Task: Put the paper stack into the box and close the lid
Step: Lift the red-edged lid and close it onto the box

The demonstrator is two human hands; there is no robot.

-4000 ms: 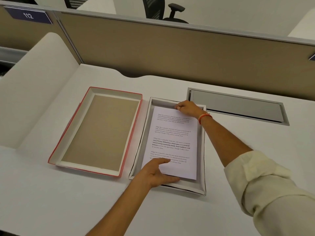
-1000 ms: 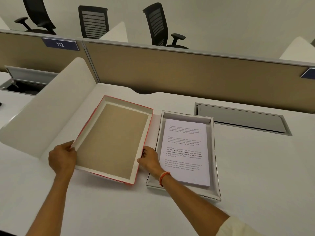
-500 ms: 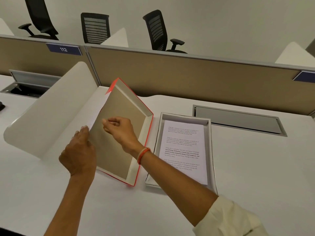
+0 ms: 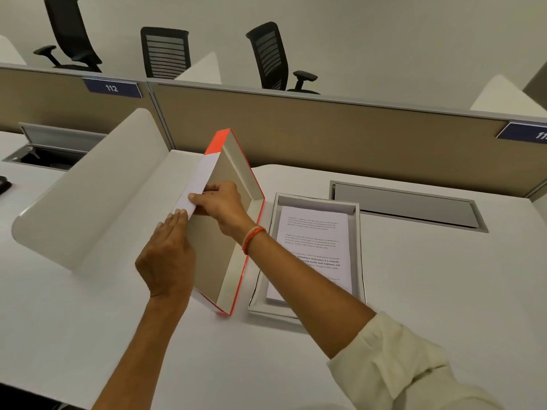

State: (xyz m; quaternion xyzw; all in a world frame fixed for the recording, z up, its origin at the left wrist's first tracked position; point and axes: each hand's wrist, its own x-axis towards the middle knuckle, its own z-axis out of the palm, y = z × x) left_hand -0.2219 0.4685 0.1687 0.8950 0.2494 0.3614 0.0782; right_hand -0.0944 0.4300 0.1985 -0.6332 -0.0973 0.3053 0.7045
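Note:
The white box (image 4: 359,250) lies open on the desk, right of centre, with the printed paper stack (image 4: 316,232) lying flat inside it. Left of it, the red-edged lid (image 4: 219,232) stands tilted up on its right long edge, its brown inside facing right. My right hand (image 4: 220,207) reaches across the box and pinches the lid's raised left rim. My left hand (image 4: 167,258) lies flat against the lid's outer side, fingers together, holding it up.
A curved white divider (image 4: 88,196) rises just left of the lid. A beige partition (image 4: 325,134) closes the desk's far side. A grey cable hatch (image 4: 408,207) is set into the desk behind the box. Office chairs (image 4: 272,54) stand beyond the partition.
The lid has swung up further, from a steep tilt to nearly standing on its right edge. Both hands have risen with its left rim; box and papers have not moved.

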